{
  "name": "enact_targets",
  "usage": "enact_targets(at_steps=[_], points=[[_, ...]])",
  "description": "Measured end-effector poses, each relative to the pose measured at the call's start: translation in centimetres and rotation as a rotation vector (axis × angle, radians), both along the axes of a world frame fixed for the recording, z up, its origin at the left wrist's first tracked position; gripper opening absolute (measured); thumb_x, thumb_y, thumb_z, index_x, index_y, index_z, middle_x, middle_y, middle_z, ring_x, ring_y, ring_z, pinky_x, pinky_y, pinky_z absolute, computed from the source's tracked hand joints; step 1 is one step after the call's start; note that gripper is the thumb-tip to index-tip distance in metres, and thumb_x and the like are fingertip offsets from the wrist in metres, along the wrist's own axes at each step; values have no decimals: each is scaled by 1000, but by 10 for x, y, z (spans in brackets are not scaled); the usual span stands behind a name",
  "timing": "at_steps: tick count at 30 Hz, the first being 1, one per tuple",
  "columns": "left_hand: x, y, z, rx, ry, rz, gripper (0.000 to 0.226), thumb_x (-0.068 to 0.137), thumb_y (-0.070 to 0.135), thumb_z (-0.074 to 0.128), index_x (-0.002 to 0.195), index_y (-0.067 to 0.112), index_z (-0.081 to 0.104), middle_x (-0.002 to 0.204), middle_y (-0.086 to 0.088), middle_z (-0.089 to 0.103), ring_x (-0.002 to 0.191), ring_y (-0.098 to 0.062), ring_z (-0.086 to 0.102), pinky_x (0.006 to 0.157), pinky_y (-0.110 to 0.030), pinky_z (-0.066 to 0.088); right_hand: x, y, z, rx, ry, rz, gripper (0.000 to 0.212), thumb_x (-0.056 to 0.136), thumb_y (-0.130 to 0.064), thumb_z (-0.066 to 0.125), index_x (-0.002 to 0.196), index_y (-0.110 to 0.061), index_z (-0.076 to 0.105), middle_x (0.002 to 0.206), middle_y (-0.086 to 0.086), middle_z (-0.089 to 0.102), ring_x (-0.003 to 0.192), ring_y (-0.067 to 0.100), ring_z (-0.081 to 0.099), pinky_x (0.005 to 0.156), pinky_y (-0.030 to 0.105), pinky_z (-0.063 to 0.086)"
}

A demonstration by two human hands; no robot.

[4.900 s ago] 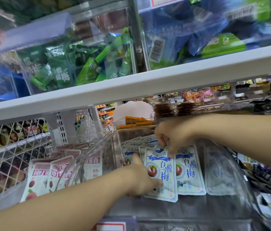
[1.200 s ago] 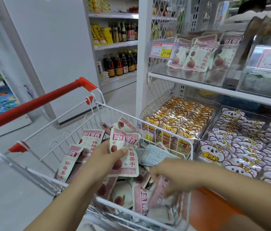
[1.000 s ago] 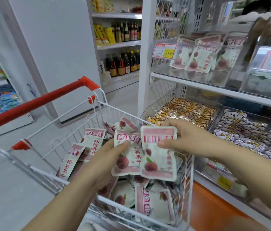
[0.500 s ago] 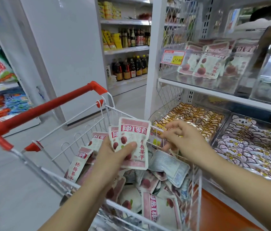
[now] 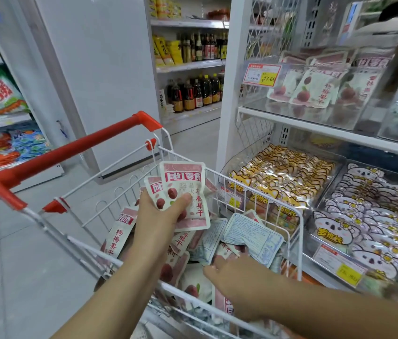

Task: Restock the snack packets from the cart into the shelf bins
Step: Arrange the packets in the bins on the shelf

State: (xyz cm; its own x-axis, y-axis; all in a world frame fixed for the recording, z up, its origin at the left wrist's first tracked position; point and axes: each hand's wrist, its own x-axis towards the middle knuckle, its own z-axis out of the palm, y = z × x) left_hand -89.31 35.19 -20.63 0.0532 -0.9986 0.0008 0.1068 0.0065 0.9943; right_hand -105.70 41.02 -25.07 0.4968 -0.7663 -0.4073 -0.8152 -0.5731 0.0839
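1. The left hand (image 5: pixel 161 216) is raised above the cart (image 5: pixel 254 189) and grips two pink snack packets (image 5: pixel 185 192) upright. The thumb is pressed across the front packet's face and the fingers are curled behind, with the second packet fanned out to its left
2. The right hand (image 5: pixel 232 277) is low inside the basket by the near rim, back upward and fingers stretched nearly straight. Its fingertips (image 5: pixel 211 265) reach the loose packets (image 5: pixel 119 233) lying there, and it holds nothing that can be seen
3. More pink packets lie heaped in the cart, one leaning on the left wire side. A couple of packets turned back-side up (image 5: pixel 249 233) lie against the far right corner
4. The same pink packets stand in a clear shelf bin (image 5: pixel 340 118) on the upper shelf to the right, behind a price tag (image 5: pixel 261 74). On the shelf below are a bin of yellow cat packets (image 5: pixel 283 177) and one of koala packets (image 5: pixel 364 216)
5. Half a second ago the right hand was up at the cart's far rim with its fingers curled. It has since dropped to the near side of the basket and straightened out
6. The left hand keeps the same grip on the same two packets, at much the same height
7. A second ago the right hand held a packet beside the left hand's single one
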Motion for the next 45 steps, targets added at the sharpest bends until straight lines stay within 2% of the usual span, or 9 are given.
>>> enact_targets(at_steps=[6,10,13,19,25,33,37,41,45], points=[[-2,2,3,0,15,2,40,86,16,78,119,22,57,102,2,77,88,-21,77,84,-52,61,-16,-8,7,54,-209,-207,74,77,-33,75,136,-19,32,108,10,49,87,28,57,69,38,52],[-2,4,2,13,-11,-9,36,88,17,77,113,30,55,101,7,77,90,-17,76,87,-49,60,-54,-16,42,116,-768,-577,66,74,-22,71,129,-38,39,99,4,62,54,9,52,50,32,42],[-4,7,2,-17,-122,-28,40,86,24,79,113,37,53,106,10,74,95,-16,74,90,-50,58,-76,-13,86,-30,-1012,-610,57,72,-16,75,114,-46,49,117,0,62,74,22,66,69,36,54],[-20,19,20,-169,-167,-262,100,82,42,79,143,72,5,148,37,33,134,-3,49,110,-48,46,-76,4,136,188,-1494,-535,42,66,-8,72,100,-29,61,107,16,69,92,37,70,74,46,54],[-32,19,33,-70,-71,-510,60,97,16,61,126,68,48,124,14,69,106,-22,72,87,-48,60,-77,15,139,86,-1498,-594,44,75,-9,84,106,-14,53,104,4,75,88,25,74,80,46,59],[-43,30,46,-13,40,-601,52,96,17,59,136,48,53,128,9,69,115,-20,69,97,-46,56,-80,28,151,-244,-1224,-571,47,77,-14,85,115,-34,67,101,-14,72,85,2,70,72,22,59],[-56,38,54,-19,87,-654,51,94,46,60,143,45,45,130,12,68,117,-16,67,93,-39,57,-79,26,153,-275,-1287,-586,43,78,-14,84,113,-34,69,93,-12,74,76,8,71,66,26,60],[-67,38,53,-40,133,-622,62,87,25,70,142,41,46,126,0,71,109,-25,71,81,-36,59,-79,24,156,-305,-1275,-584,47,78,-21,84,119,-34,64,103,-9,72,85,5,70,76,30,60],[-71,34,62,-122,91,-587,69,80,28,72,140,45,43,119,8,73,104,-23,73,85,-40,60,-88,21,167,-323,-1118,-668,91,64,-52,83,143,-39,40,133,-17,56,117,2,57,100,32,49]])
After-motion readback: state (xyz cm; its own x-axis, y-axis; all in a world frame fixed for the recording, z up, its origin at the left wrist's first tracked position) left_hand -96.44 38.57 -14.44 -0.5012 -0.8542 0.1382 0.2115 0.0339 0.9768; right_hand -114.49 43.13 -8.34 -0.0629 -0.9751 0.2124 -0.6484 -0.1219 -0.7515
